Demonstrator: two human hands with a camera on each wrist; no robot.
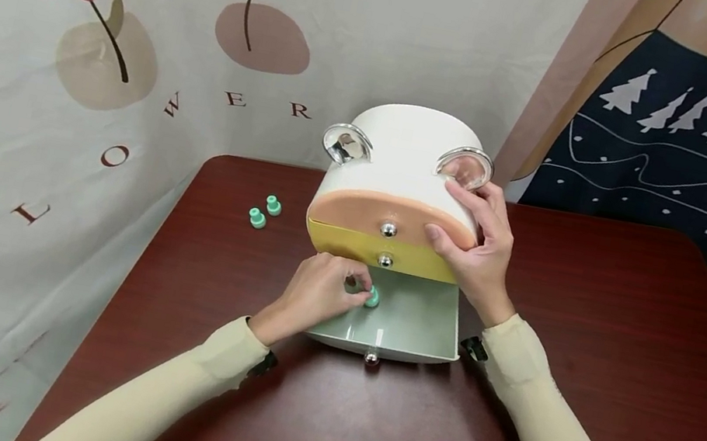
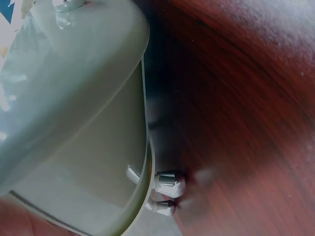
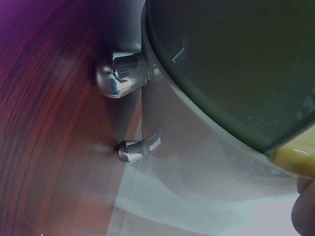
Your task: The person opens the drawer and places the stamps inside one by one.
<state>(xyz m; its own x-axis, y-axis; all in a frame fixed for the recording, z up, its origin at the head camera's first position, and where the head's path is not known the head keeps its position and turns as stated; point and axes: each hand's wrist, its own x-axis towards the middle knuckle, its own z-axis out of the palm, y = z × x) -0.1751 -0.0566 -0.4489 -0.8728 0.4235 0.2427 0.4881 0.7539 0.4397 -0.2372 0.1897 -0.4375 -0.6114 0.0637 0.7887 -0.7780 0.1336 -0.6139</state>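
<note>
A small white drawer box (image 1: 409,144) stands on the table, with a peach drawer (image 1: 355,211) above a yellow drawer (image 1: 349,243). Its pale green bottom drawer (image 1: 420,327) is pulled out. Inside that drawer, my left hand (image 1: 323,288) pinches a small green peg-like piece (image 1: 372,298) between thumb and fingertips. My right hand (image 1: 479,250) grips the box's right side, thumb on the peach front and fingers on the white top beside a silver ring-shaped ear (image 1: 465,168). In the right wrist view, only fingertips (image 3: 304,211) show at the edge.
Two more green peg-like pieces, one nearer (image 1: 258,218) and one farther (image 1: 274,206), stand on the dark red table (image 1: 589,333) left of the box. Silver feet (image 3: 123,73) support the box. A printed cloth (image 1: 393,38) hangs behind the table.
</note>
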